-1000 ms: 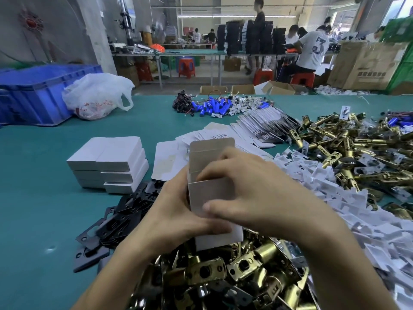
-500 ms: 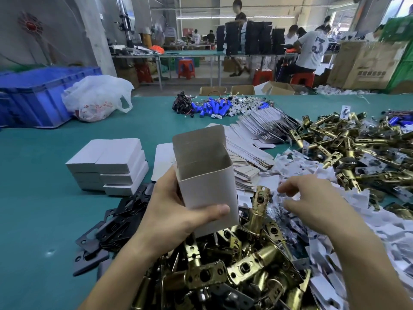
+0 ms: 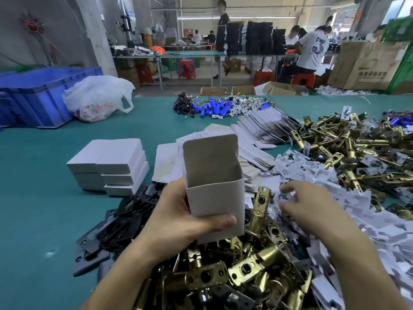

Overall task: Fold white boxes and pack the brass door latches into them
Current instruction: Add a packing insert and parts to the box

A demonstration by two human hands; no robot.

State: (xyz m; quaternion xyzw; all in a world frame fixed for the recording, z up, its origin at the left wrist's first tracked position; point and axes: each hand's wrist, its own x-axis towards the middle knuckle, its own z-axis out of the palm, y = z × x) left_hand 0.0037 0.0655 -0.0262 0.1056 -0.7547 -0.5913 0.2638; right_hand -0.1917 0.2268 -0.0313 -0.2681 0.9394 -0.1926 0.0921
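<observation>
Single head-worn wide-angle view. Faced forward and down across green counter [image 3: 33, 220]. Counter ran close under lens at bottom of frame; far edge crossed upper third; workshop [image 3: 245, 70] beyond filled top of frame.

White box [image 3: 215, 198]: erected, upright, top flap open, gripped in left hand [image 3: 178, 220]. Brass latches [image 3: 245, 271]: loose heap beneath; single latch [image 3: 260, 211] upright just beside box. Closed boxes [image 3: 109, 166]: stacked at left.

Matt cardboard box [image 3: 214, 193], glossy brass latches [image 3: 252, 267]
</observation>
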